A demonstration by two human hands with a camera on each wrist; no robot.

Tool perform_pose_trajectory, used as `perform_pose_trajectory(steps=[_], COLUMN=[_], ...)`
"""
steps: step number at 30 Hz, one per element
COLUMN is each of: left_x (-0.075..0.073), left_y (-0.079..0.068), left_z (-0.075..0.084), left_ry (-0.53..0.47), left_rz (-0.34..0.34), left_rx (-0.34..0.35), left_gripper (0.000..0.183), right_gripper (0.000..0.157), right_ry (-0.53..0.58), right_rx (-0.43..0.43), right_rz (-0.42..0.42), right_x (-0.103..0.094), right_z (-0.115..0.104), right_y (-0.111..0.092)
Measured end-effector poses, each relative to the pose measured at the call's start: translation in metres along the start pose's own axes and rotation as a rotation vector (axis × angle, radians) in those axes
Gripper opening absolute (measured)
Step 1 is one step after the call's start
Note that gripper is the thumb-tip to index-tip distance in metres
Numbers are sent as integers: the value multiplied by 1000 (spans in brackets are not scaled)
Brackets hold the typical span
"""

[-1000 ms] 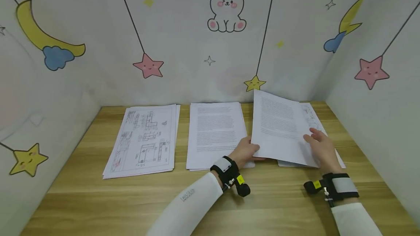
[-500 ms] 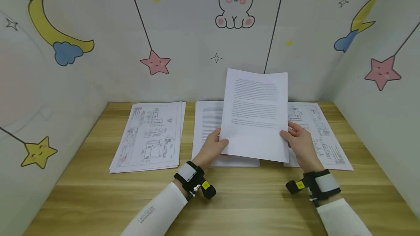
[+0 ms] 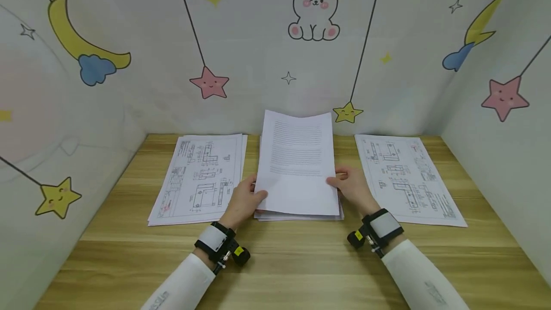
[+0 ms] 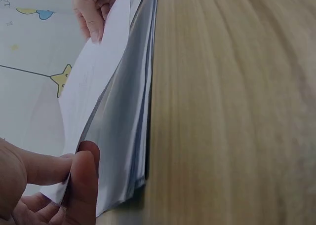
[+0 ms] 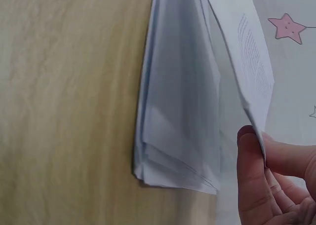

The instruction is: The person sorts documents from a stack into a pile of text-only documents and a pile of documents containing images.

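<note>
A printed text sheet (image 3: 297, 157) is held over the middle paper stack (image 3: 275, 216), slightly raised and bowed. My left hand (image 3: 243, 201) pinches its left edge between thumb and fingers; in the left wrist view the thumb and fingertips (image 4: 83, 175) meet on the paper. My right hand (image 3: 354, 188) pinches the right edge, and the right wrist view shows the thumb and index finger (image 5: 252, 170) on it. Beneath, the stack (image 5: 177, 111) lies flat, a gap apart from the held sheet, its edges a little uneven. The sheet covers most of the stack in the head view.
To the left lies a stack of technical drawings (image 3: 198, 181). On the right is another drawing sheet (image 3: 409, 181), close to my right hand. All rest on a wooden table (image 3: 292, 262) against a decorated white wall (image 3: 254, 37).
The text sheet has moved left and down, from above the right-hand drawings to over the middle stack. My right hand, loose a second ago, now pinches its right edge; both hands moved left.
</note>
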State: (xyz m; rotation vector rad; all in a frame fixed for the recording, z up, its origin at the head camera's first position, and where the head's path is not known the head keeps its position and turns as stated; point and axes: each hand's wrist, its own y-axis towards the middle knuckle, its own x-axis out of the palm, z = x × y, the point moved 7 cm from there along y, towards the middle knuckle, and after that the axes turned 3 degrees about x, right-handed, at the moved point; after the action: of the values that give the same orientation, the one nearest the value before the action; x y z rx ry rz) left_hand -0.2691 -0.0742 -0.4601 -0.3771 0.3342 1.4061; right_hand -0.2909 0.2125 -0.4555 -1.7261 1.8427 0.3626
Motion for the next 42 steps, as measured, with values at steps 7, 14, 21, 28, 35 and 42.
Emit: perform_pose_trajectory(steps=[7, 14, 21, 28, 35, 42], left_x=[2, -7, -12, 12, 61, 122], left_y=[-2, 0, -1, 6, 12, 17], left_z=[-7, -8, 8, 35, 57, 74], left_ry=[122, 342, 487, 223, -114, -344], left_rz=[-57, -59, 4, -91, -233, -209], left_rx=[-36, -39, 43, 142, 126, 110], left_gripper=[40, 39, 34, 42, 37, 38], right_gripper=[48, 55, 50, 45, 50, 60], right_ry=[-287, -479, -418, -399, -451, -459], right_rx=[-93, -117, -148, -191, -82, 69], right_rz=[0, -3, 25, 150, 219, 217], right_x=[14, 16, -6, -61, -113, -146], right_z=[-7, -11, -6, 5, 42, 84], right_y=[5, 8, 1, -12, -13, -11])
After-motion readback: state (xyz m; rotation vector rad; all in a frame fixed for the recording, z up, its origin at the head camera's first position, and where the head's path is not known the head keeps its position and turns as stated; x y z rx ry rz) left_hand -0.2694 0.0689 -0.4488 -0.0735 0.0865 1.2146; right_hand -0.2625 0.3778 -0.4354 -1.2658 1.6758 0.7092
